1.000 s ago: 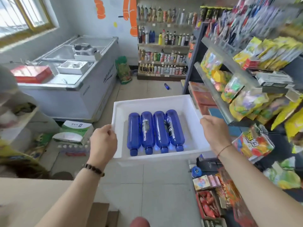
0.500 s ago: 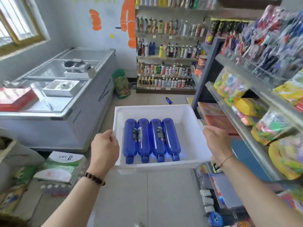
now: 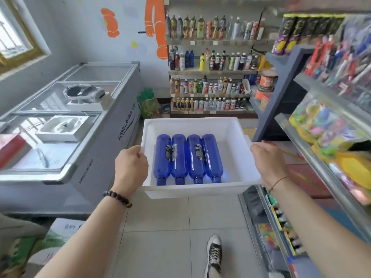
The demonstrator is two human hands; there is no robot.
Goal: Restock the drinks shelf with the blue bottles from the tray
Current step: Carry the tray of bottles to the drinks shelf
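A white plastic tray (image 3: pixel 192 125) is held level in front of me over the tiled floor. Several blue bottles (image 3: pixel 189 157) lie side by side in it, caps toward me. My left hand (image 3: pixel 131 167) grips the tray's left rim and my right hand (image 3: pixel 268 163) grips its right rim. The drinks shelf (image 3: pixel 212 72) stands against the far wall straight ahead, its rows full of bottles. Two blue bottles (image 3: pixel 189 58) stand on its second row at the left.
A chest freezer (image 3: pixel 96 117) with boxes on its glass lid runs along the left. A snack rack (image 3: pixel 325 125) lines the right side. Cartons (image 3: pixel 60 235) sit on the floor at lower left. My shoe (image 3: pixel 214 251) is on the tiles below the tray.
I have walked down the aisle with the tray; the drinks shelf is closer and larger. Both hands kept their grip on the tray. My shoe has come into view.
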